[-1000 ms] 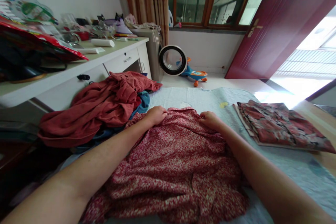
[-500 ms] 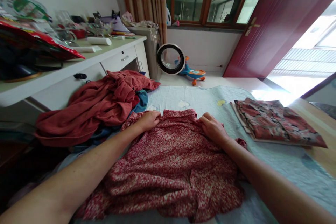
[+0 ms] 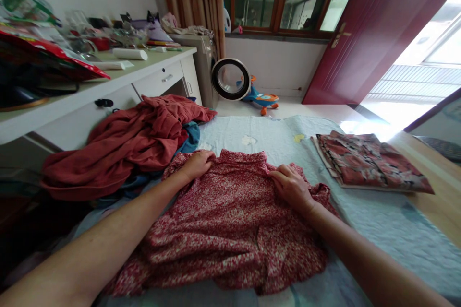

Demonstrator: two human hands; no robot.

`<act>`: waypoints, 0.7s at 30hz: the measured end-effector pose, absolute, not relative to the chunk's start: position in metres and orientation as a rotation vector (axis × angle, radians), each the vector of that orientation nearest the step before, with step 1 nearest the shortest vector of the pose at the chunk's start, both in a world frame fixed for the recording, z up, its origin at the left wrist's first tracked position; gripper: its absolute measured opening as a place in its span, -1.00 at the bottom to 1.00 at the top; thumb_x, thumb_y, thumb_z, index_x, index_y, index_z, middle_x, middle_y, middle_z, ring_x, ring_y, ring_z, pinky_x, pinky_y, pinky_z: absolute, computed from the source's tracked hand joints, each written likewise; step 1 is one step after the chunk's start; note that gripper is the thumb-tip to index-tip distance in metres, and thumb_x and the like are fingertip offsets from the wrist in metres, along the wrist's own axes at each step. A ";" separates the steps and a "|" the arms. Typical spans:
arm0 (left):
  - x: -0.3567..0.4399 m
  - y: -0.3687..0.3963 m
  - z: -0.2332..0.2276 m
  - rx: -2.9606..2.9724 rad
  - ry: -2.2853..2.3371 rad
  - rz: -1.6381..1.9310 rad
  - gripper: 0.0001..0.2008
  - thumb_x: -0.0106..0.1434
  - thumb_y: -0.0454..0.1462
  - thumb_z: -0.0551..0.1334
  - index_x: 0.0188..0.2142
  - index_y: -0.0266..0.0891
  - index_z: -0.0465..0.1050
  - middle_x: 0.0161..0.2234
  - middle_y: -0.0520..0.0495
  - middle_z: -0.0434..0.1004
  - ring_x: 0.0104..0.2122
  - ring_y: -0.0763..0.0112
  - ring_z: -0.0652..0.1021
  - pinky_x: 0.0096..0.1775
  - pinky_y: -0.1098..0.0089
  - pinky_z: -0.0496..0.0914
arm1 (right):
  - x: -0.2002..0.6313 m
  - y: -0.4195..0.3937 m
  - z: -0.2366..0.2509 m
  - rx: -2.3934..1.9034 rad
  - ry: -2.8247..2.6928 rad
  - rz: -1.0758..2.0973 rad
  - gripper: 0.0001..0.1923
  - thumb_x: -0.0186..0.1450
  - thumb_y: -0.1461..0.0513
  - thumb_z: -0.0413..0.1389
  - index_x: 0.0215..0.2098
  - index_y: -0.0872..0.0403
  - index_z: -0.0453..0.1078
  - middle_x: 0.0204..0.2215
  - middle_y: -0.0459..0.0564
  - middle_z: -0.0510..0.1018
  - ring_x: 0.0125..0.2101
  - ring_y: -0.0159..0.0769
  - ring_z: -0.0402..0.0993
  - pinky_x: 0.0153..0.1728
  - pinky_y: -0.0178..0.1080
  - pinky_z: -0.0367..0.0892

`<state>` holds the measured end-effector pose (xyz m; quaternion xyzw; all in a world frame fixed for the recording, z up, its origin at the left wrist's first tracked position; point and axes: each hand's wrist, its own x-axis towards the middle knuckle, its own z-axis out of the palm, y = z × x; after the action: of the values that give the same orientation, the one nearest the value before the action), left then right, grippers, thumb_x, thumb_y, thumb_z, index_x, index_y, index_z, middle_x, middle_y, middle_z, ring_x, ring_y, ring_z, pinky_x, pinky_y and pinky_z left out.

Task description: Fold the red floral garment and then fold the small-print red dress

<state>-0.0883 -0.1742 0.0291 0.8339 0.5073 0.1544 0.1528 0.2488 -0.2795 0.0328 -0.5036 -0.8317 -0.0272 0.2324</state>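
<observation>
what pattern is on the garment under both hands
Red with a dense small white speckled print, seen in the head view: garment.

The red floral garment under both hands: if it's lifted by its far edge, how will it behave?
The red floral garment would probably hang limp: it lies in soft wrinkles. It looks thin, so likely light. Cloth bunches under the right hand and left hand, so pushing would likely crumple it.
</observation>
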 end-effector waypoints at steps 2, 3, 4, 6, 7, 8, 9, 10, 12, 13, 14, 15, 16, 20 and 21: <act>-0.088 -0.175 0.028 2.393 1.457 0.451 -0.84 0.12 -0.37 0.12 -0.35 -0.21 0.47 -0.33 -0.07 0.57 -0.23 0.26 0.54 -0.14 0.33 0.38 | 0.247 -0.286 0.032 -1.315 -2.315 -0.064 -0.72 0.42 0.26 -0.05 -0.18 0.03 0.52 -0.28 0.06 0.46 -0.23 -0.20 0.37 -0.13 -0.19 0.32; -0.088 -0.176 0.028 2.395 1.459 0.453 -0.85 0.12 -0.37 0.12 -0.35 -0.21 0.47 -0.34 -0.07 0.57 -0.24 0.26 0.54 -0.14 0.33 0.38 | 0.247 -0.289 0.031 -1.282 -2.326 -0.052 -0.74 0.42 0.26 -0.04 -0.18 0.04 0.52 -0.26 0.07 0.46 -0.21 -0.19 0.37 -0.10 -0.17 0.33; -0.088 -0.177 0.028 2.397 1.462 0.453 -0.85 0.12 -0.36 0.12 -0.36 -0.21 0.46 -0.34 -0.07 0.56 -0.24 0.26 0.54 -0.15 0.34 0.38 | 0.246 -0.292 0.030 -1.255 -2.331 -0.038 -0.75 0.41 0.25 -0.02 -0.17 0.04 0.52 -0.25 0.07 0.47 -0.20 -0.19 0.37 -0.08 -0.15 0.33; -0.088 -0.177 0.028 2.402 1.475 0.448 -0.87 0.13 -0.36 0.13 -0.36 -0.21 0.45 -0.34 -0.07 0.56 -0.26 0.26 0.53 -0.17 0.34 0.38 | 0.246 -0.297 0.028 -1.226 -2.331 -0.005 -0.76 0.41 0.25 -0.01 -0.18 0.04 0.51 -0.22 0.08 0.48 -0.19 -0.19 0.38 -0.06 -0.13 0.33; -0.088 -0.178 0.028 2.407 1.482 0.443 -0.87 0.13 -0.35 0.13 -0.35 -0.21 0.45 -0.34 -0.07 0.55 -0.27 0.26 0.53 -0.18 0.35 0.37 | 0.246 -0.298 0.027 -1.228 -2.324 0.010 -0.76 0.41 0.25 -0.01 -0.19 0.04 0.51 -0.22 0.07 0.48 -0.19 -0.19 0.38 -0.06 -0.13 0.34; -0.087 -0.178 0.028 2.413 1.488 0.435 -0.87 0.13 -0.35 0.13 -0.35 -0.21 0.44 -0.34 -0.07 0.55 -0.27 0.26 0.53 -0.19 0.35 0.37 | 0.246 -0.300 0.025 -1.241 -2.312 0.025 -0.76 0.41 0.25 -0.02 -0.20 0.03 0.51 -0.23 0.07 0.48 -0.20 -0.20 0.38 -0.07 -0.13 0.34; -0.088 -0.178 0.028 2.418 1.492 0.428 -0.87 0.13 -0.35 0.14 -0.34 -0.22 0.44 -0.34 -0.08 0.55 -0.27 0.26 0.53 -0.19 0.35 0.37 | 0.245 -0.300 0.024 -1.261 -2.294 0.037 -0.75 0.42 0.25 -0.03 -0.21 0.02 0.51 -0.24 0.06 0.48 -0.20 -0.20 0.38 -0.08 -0.14 0.35; -0.088 -0.177 0.027 2.423 1.492 0.422 -0.88 0.13 -0.35 0.14 -0.34 -0.22 0.44 -0.34 -0.08 0.55 -0.27 0.26 0.53 -0.19 0.35 0.37 | 0.245 -0.300 0.023 -1.289 -2.273 0.048 -0.74 0.43 0.24 -0.04 -0.22 0.02 0.50 -0.25 0.06 0.48 -0.21 -0.20 0.38 -0.09 -0.14 0.35; -0.088 -0.177 0.026 2.427 1.488 0.414 -0.87 0.13 -0.36 0.14 -0.33 -0.22 0.44 -0.32 -0.08 0.56 -0.25 0.25 0.54 -0.18 0.35 0.37 | 0.244 -0.300 0.020 -1.374 -2.224 0.055 -0.77 0.43 0.22 -0.02 -0.22 0.01 0.49 -0.25 0.06 0.47 -0.19 -0.18 0.38 -0.09 -0.13 0.36; -0.088 -0.177 0.025 2.425 1.485 0.415 -0.86 0.14 -0.36 0.13 -0.33 -0.22 0.45 -0.32 -0.09 0.57 -0.25 0.25 0.54 -0.18 0.35 0.36 | 0.243 -0.300 0.020 -1.422 -2.202 0.052 -0.79 0.42 0.20 0.00 -0.22 0.02 0.49 -0.25 0.06 0.46 -0.19 -0.16 0.37 -0.08 -0.12 0.35; -0.088 -0.177 0.025 2.421 1.483 0.420 -0.86 0.15 -0.35 0.13 -0.32 -0.22 0.45 -0.31 -0.09 0.57 -0.24 0.24 0.54 -0.17 0.34 0.36 | 0.242 -0.299 0.019 -1.468 -2.186 0.045 -0.80 0.41 0.19 0.02 -0.22 0.02 0.49 -0.25 0.07 0.46 -0.18 -0.15 0.37 -0.08 -0.10 0.35; -0.088 -0.177 0.024 2.414 1.480 0.426 -0.86 0.17 -0.34 0.12 -0.32 -0.22 0.45 -0.30 -0.09 0.58 -0.24 0.24 0.55 -0.17 0.34 0.36 | 0.242 -0.299 0.019 -1.507 -2.173 0.037 -0.81 0.40 0.18 0.04 -0.24 0.03 0.49 -0.25 0.07 0.46 -0.18 -0.14 0.37 -0.08 -0.09 0.35; -0.088 -0.177 0.024 2.406 1.477 0.433 -0.86 0.18 -0.33 0.12 -0.32 -0.21 0.46 -0.30 -0.09 0.58 -0.23 0.24 0.55 -0.16 0.34 0.36 | 0.242 -0.298 0.019 -1.533 -2.162 0.032 -0.80 0.40 0.18 0.04 -0.26 0.03 0.49 -0.27 0.07 0.46 -0.19 -0.13 0.36 -0.09 -0.09 0.34; -0.088 -0.180 0.026 2.357 1.457 0.468 -0.80 0.25 -0.23 0.10 -0.31 -0.21 0.48 -0.29 -0.10 0.59 -0.23 0.24 0.55 -0.16 0.33 0.37 | 0.243 -0.295 0.019 -1.533 -2.086 0.060 -0.76 0.41 0.23 -0.01 -0.31 0.02 0.49 -0.31 0.04 0.47 -0.21 -0.16 0.36 -0.10 -0.12 0.32; -0.088 -0.180 0.026 2.342 1.449 0.478 -0.78 0.26 -0.21 0.08 -0.30 -0.21 0.49 -0.28 -0.10 0.60 -0.23 0.24 0.55 -0.16 0.33 0.37 | 0.244 -0.295 0.019 -1.529 -2.049 0.071 -0.77 0.40 0.23 -0.01 -0.30 0.02 0.49 -0.30 0.04 0.47 -0.21 -0.16 0.37 -0.09 -0.12 0.32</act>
<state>-0.0881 -0.1800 0.0261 0.8254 0.5105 0.1685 0.1724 0.2441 -0.2945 0.0194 -0.5726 -0.7673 0.0266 0.2876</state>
